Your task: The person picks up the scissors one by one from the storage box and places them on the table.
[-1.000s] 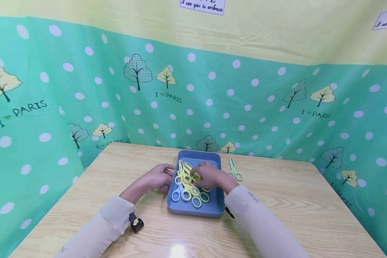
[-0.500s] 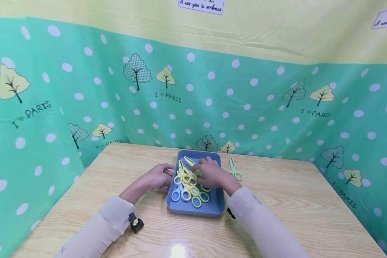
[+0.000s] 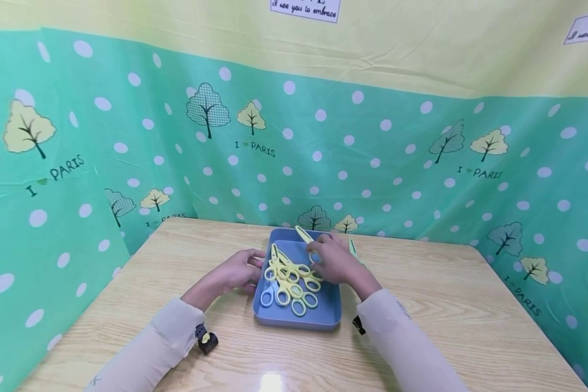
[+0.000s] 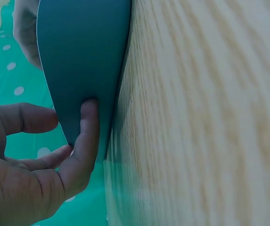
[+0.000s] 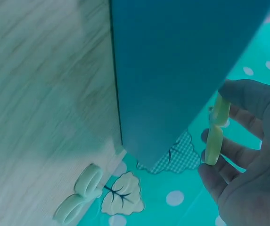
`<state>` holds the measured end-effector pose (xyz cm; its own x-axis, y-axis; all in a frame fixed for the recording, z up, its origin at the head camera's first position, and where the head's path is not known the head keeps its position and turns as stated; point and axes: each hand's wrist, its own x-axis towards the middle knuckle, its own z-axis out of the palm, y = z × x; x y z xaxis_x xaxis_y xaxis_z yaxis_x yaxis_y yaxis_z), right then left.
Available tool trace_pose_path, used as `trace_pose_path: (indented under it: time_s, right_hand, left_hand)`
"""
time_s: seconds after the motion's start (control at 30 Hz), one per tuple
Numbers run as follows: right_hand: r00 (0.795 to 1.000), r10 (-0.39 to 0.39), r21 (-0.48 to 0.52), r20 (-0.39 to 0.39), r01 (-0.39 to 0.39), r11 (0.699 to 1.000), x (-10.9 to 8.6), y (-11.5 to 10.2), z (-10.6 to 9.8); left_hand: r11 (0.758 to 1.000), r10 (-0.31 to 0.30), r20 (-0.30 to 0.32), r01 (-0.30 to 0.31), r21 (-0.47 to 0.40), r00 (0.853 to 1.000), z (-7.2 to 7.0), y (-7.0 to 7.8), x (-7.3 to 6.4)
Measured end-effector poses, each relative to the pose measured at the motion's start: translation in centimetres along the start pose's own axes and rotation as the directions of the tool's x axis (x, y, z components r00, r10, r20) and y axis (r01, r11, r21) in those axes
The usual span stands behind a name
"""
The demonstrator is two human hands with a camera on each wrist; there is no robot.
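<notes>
The right hand pinches yellow scissors by the rings, tip pointing away and left; the left hand touches the blue tray with loose fingers

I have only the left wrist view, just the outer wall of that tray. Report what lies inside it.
Observer: In the head view, the tray holds a heap of scissors, mostly yellow, with a light blue pair at the near left.

Operator: Now tell me what the other hand has.

Observer: The right hand holds a yellow pair by its handles, over the tray.

Operator: Check the table outside the tray, too.

Observer: A green pair lies on the table to the right of the tray, partly hidden by that hand in the head view.
</notes>
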<state>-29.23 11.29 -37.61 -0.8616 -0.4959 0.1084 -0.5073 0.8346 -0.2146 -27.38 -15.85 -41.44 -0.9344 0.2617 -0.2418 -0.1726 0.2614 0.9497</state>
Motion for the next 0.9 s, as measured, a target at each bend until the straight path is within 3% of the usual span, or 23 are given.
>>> trace_pose_path:
  time_s: [0.37,0.9]
  right_hand:
    - [0.992,0.051,0.052,-0.114,-0.045,0.998,-0.9,2.2,-0.5]
    - [0.980,0.138,0.146,-0.142,-0.117,0.982,-2.2,3.5,-0.1]
  left_hand:
    - [1.000,-0.001,-0.010,0.001,0.004,1.000,-0.1,0.0,-0.1]
    - [1.000,0.010,0.001,-0.010,0.000,1.000,0.1,0.0,-0.2]
